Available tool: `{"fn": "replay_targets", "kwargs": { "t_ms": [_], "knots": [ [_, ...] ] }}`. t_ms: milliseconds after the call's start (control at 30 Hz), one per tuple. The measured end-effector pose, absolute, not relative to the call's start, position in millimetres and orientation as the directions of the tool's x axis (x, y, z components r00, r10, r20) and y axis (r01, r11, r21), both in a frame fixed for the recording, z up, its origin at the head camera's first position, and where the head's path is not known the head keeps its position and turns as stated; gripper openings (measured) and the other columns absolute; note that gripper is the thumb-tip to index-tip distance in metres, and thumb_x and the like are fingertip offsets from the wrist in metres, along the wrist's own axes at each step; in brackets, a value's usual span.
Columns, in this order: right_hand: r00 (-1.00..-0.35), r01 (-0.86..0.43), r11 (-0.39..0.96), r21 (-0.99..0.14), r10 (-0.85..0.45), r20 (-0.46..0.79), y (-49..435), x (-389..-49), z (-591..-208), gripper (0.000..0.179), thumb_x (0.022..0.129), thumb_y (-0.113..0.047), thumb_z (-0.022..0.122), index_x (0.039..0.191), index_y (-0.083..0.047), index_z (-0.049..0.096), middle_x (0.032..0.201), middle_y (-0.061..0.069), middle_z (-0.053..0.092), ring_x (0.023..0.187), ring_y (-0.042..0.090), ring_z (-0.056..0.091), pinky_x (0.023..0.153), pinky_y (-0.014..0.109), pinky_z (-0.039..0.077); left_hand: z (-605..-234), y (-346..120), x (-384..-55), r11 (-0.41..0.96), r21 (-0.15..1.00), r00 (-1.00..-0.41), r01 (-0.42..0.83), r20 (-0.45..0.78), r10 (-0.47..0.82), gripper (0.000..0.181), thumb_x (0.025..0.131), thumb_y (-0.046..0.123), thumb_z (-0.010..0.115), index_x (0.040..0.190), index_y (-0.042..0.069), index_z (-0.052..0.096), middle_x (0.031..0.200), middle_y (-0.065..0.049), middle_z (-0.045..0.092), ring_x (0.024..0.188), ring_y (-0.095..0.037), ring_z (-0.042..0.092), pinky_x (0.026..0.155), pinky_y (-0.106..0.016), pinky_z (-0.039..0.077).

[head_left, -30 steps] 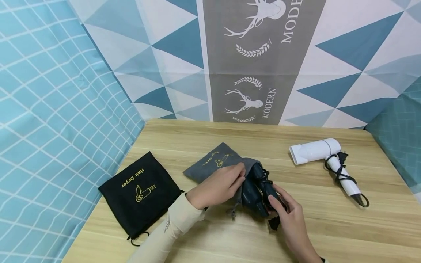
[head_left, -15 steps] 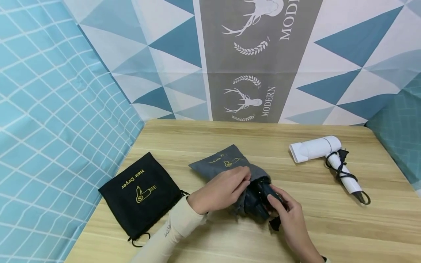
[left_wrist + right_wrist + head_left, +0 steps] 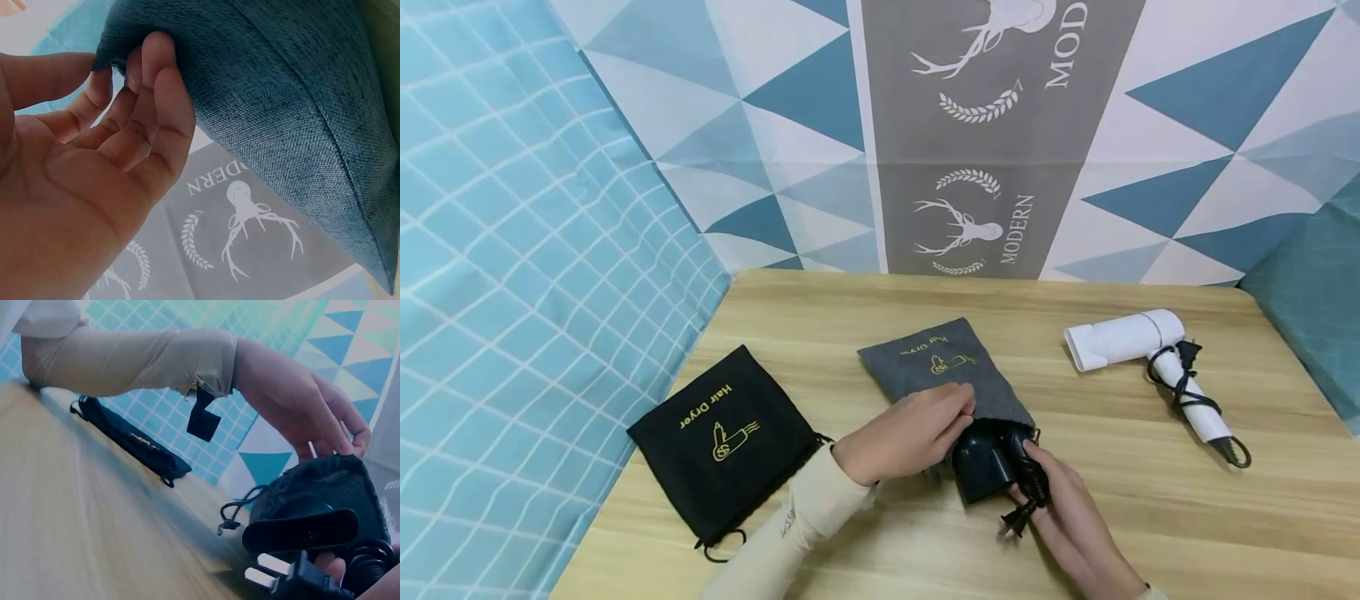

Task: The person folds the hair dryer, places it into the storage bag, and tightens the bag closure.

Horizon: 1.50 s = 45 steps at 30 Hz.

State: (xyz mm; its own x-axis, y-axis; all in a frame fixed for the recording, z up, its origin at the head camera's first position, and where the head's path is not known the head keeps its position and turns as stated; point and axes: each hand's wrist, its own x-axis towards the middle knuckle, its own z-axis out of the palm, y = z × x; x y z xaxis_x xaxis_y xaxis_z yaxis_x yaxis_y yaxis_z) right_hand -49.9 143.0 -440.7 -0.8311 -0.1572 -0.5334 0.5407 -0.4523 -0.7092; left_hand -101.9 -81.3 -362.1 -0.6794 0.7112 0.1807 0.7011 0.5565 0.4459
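Observation:
A grey drawstring pouch (image 3: 951, 358) with yellow hair dryer print lies mid-table, its mouth towards me. My left hand (image 3: 906, 433) pinches the upper rim of that mouth; in the left wrist view thumb and fingertips hold the cloth (image 3: 269, 81). A dark hair dryer (image 3: 981, 467) sits partly inside the pouch, one end sticking out, the rest hidden by cloth. My right hand (image 3: 1071, 508) holds the dryer and its bundled black cord from the right. The two-pronged plug (image 3: 306, 578) hangs out beside the dryer's end, plain in the right wrist view.
Flat at the left lies a black pouch (image 3: 730, 450) marked "Hair Dryer", its drawstring loop near the table's left edge. A white hair dryer (image 3: 1127, 337), cord wrapped round its handle, rests at the right. Patterned cloth walls (image 3: 808, 150) stand behind the wooden table (image 3: 820, 308).
The dark dryer has gone deeper into the grey pouch and turned, so its end now faces me. The pouch has shifted right and swung round. The plug now dangles lower.

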Motion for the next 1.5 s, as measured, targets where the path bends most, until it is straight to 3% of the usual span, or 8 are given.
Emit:
{"fn": "replay_targets", "kwargs": {
  "t_ms": [200, 400, 533, 667, 967, 1167, 1333, 1500],
  "knots": [
    [-0.813, 0.569, -0.561, -0.601, -0.273, -0.515, 146.0, -45.0, -438.5, 0.060, 0.102, -0.043, 0.054, 0.146, -0.014, 0.026, 0.143, 0.000, 0.039, 0.114, 0.011, 0.049, 0.093, 0.025, 0.046, -357.5, -82.6, -106.9, 0.537, 0.470, -0.678, 0.701, 0.202, 0.707, 0.013, 0.106, 0.014, 0.048, 0.094, 0.014, 0.043, 0.082, 0.002, 0.043, 0.068, -0.009, 0.043, 0.061, -0.019, 0.037],
    [-0.827, 0.562, -0.472, -0.680, -0.306, -0.471, 145.0, -38.0, -432.6, 0.069, 0.100, -0.018, 0.061, 0.155, -0.001, 0.023, 0.157, 0.015, 0.022, 0.133, 0.020, 0.045, 0.107, 0.029, 0.040, -350.1, -86.0, -111.1, 0.508, 0.473, -0.666, 0.720, 0.269, 0.695, 0.014, 0.106, 0.015, 0.046, 0.093, 0.014, 0.042, 0.082, 0.002, 0.041, 0.070, -0.009, 0.041, 0.064, -0.019, 0.037],
    [-0.870, 0.492, -0.222, -0.842, -0.175, -0.462, 138.5, -32.8, -436.5, 0.062, 0.095, -0.028, 0.068, 0.145, 0.001, 0.045, 0.146, 0.017, 0.047, 0.121, 0.021, 0.058, 0.096, 0.027, 0.048, -348.7, -86.6, -112.6, 0.497, 0.474, -0.661, 0.727, 0.288, 0.693, 0.014, 0.107, 0.016, 0.045, 0.094, 0.015, 0.043, 0.083, 0.003, 0.042, 0.072, -0.008, 0.042, 0.066, -0.018, 0.037],
    [-0.875, 0.474, -0.075, -0.878, -0.154, -0.459, 137.9, -29.4, -438.0, 0.061, 0.098, -0.044, 0.061, 0.134, 0.005, 0.055, 0.121, 0.015, 0.067, 0.108, 0.021, 0.064, 0.087, 0.028, 0.052, -350.0, -87.0, -112.7, 0.489, 0.481, -0.658, 0.728, 0.288, 0.696, 0.014, 0.107, 0.016, 0.045, 0.094, 0.014, 0.042, 0.083, 0.002, 0.042, 0.071, -0.008, 0.042, 0.065, -0.018, 0.037],
    [-0.795, 0.607, -0.462, -0.647, -0.375, -0.477, 152.6, -34.5, -422.8, 0.065, 0.107, -0.036, 0.045, 0.150, 0.004, 0.018, 0.131, 0.010, 0.053, 0.114, 0.013, 0.056, 0.103, 0.027, 0.043, -356.5, -87.4, -108.2, 0.557, 0.447, -0.676, 0.700, 0.164, 0.718, 0.009, 0.106, 0.017, 0.047, 0.098, 0.014, 0.046, 0.088, 0.003, 0.045, 0.074, -0.010, 0.045, 0.066, -0.020, 0.039],
    [-0.850, 0.522, -0.596, -0.610, -0.420, -0.318, 159.3, -39.3, -419.0, 0.045, 0.109, -0.028, 0.040, 0.143, -0.004, 0.023, 0.129, 0.008, 0.051, 0.112, 0.012, 0.057, 0.102, 0.025, 0.043, -351.2, -85.6, -100.6, 0.551, 0.336, -0.635, 0.764, 0.241, 0.734, 0.004, 0.106, 0.017, 0.048, 0.104, 0.014, 0.050, 0.094, 0.005, 0.048, 0.094, -0.013, 0.046, 0.083, -0.024, 0.040],
    [-0.859, 0.509, -0.519, -0.687, -0.364, -0.361, 158.5, -46.4, -411.2, 0.055, 0.108, -0.032, 0.042, 0.147, 0.000, 0.023, 0.131, 0.008, 0.053, 0.115, 0.012, 0.057, 0.100, 0.025, 0.044, -345.0, -85.7, -98.0, 0.539, 0.402, -0.654, 0.740, 0.244, 0.716, 0.023, 0.107, 0.017, 0.045, 0.126, 0.008, 0.053, 0.106, 0.003, 0.057, 0.114, -0.015, 0.051, 0.097, -0.027, 0.042],
    [-0.839, 0.539, -0.395, -0.744, -0.326, -0.435, 148.1, -53.2, -406.0, 0.066, 0.107, -0.034, 0.045, 0.150, 0.007, 0.015, 0.128, 0.008, 0.053, 0.113, 0.012, 0.058, 0.100, 0.025, 0.045, -347.6, -91.5, -103.4, 0.517, 0.488, -0.677, 0.703, 0.240, 0.696, 0.013, 0.108, 0.020, 0.042, 0.107, 0.012, 0.053, 0.137, -0.004, 0.055, 0.123, -0.014, 0.051, 0.091, -0.025, 0.042]
  ]
}}
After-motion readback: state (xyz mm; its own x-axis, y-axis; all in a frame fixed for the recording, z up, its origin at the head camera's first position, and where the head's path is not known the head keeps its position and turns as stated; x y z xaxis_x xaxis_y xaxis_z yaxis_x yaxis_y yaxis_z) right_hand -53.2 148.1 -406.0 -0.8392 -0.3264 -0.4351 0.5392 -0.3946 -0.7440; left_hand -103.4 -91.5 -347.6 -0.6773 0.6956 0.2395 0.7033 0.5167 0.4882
